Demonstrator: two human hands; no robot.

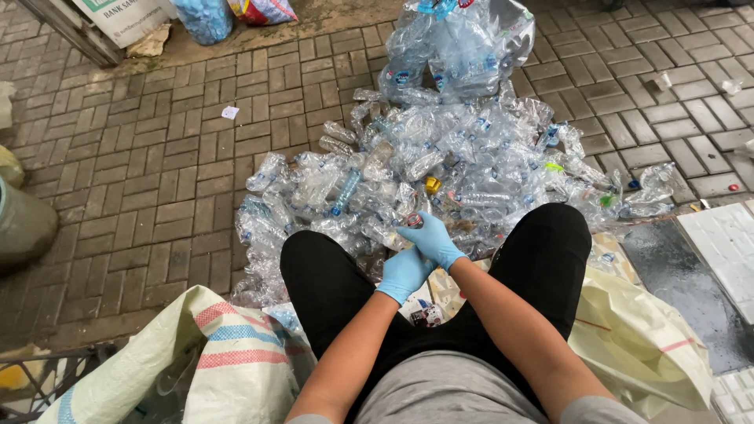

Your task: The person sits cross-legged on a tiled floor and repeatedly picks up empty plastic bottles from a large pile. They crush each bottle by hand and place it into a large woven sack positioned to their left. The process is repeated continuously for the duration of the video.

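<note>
A ground of grey interlocking paving bricks point(157, 157) is seen from above, outdoors, with small scraps of litter scattered over it. A large heap of crushed clear plastic bottles point(440, 169) is spread across the middle of the view, and a clear plastic sack stuffed with more bottles point(459, 43) stands at the heap's 12 o'clock edge. A white woven sack with red and blue stripes point(212, 361) is opened at 7 o'clock, and a pale cream sack point(644, 345) is laid at 4 o'clock. A dark wet slab point(683, 283) and white tiles point(726, 243) are seen at 3 o'clock. The person is seated with knees in black trousers point(322, 275) spread to either side of the hands.

Both hands are covered in blue gloves and are pressed together at the centre. The right hand point(430, 239) is laid on top, its fingers curled around a small crushed clear bottle with a dark round cap point(414, 221), which is held at the hand's 11 o'clock, at the near edge of the heap. The left hand point(403, 273) is placed just below, at 7 o'clock of the right, touching it; whether anything is clasped in it cannot be told.

Most of the bottle is hidden by the fingers. The green drum point(23, 224) at 9 o'clock is cut off by the frame, and the small things on the ground between the knees are too blurred to make out.
</note>
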